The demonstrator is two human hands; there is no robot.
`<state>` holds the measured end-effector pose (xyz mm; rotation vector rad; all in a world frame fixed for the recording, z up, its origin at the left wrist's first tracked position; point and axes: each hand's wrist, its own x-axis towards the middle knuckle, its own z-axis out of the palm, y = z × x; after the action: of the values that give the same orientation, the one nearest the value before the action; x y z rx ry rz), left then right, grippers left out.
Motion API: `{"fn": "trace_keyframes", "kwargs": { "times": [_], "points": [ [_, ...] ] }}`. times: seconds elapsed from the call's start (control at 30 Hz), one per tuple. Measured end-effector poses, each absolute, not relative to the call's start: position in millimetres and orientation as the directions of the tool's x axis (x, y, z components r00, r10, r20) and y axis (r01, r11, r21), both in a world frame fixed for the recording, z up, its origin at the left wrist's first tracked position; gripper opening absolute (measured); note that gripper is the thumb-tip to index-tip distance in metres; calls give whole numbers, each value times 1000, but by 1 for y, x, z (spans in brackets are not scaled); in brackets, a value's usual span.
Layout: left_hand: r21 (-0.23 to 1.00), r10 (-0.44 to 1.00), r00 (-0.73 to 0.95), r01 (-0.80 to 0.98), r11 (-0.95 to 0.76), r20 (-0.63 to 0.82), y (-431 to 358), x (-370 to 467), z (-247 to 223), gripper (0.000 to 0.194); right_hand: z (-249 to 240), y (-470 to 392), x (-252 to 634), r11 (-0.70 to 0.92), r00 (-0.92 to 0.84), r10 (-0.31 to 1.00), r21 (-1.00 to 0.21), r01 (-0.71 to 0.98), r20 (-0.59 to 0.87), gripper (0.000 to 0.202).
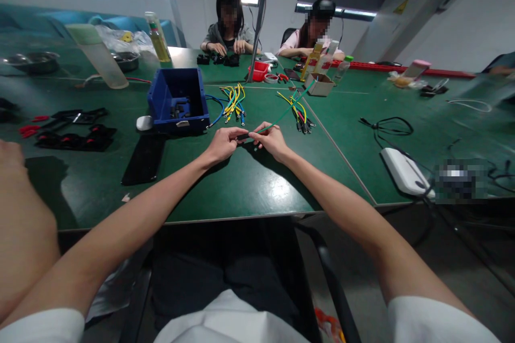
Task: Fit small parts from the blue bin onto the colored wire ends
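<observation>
Near the middle of the green table (257, 187), my left hand (223, 143) pinches one end of a small black sleeve (242, 137). My right hand (272, 141) holds the other end of the sleeve, where a green wire (286, 111) comes out and rises up to the right. Both hands are closed, with their fingertips close together. Beyond them lies a bundle of yellow, green and blue wires (234, 102) with metal ends. To the right of it is a second bundle (300, 114), with black sleeves at its near ends. A blue bin (179, 126) with black parts inside stands to the left.
A black phone (144, 159), a white case (144, 123) and black-and-red parts (74, 139) lie at the left. A white power bank (406, 171) with cables lies at the right. A small box (321, 87) and bottles stand farther back. Two people sit across the table; a bare arm is at far left.
</observation>
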<state>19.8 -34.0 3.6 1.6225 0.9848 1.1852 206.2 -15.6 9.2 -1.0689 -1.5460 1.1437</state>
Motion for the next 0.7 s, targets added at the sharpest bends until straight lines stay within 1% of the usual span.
{"fn": "trace_keyframes", "kwargs": {
  "times": [0.07,0.2,0.3,0.4,0.7],
  "points": [
    [957,941,214,72,-282,262,-34,20,4,36,10,-16,206,195,-197,966,-974,115,170,37],
    [955,951,145,75,-286,273,-34,19,3,29,11,-16,206,177,-157,974,-981,72,164,39],
    [959,962,103,108,-263,252,-33,17,2,24,10,-16,205,177,-127,978,-982,65,168,38],
    [956,966,88,149,-253,242,-32,16,3,19,10,-17,205,209,-116,973,-975,80,199,37],
    [930,949,92,191,-314,301,-38,19,8,15,13,-21,207,212,-201,961,-973,94,190,36]
  ]
}}
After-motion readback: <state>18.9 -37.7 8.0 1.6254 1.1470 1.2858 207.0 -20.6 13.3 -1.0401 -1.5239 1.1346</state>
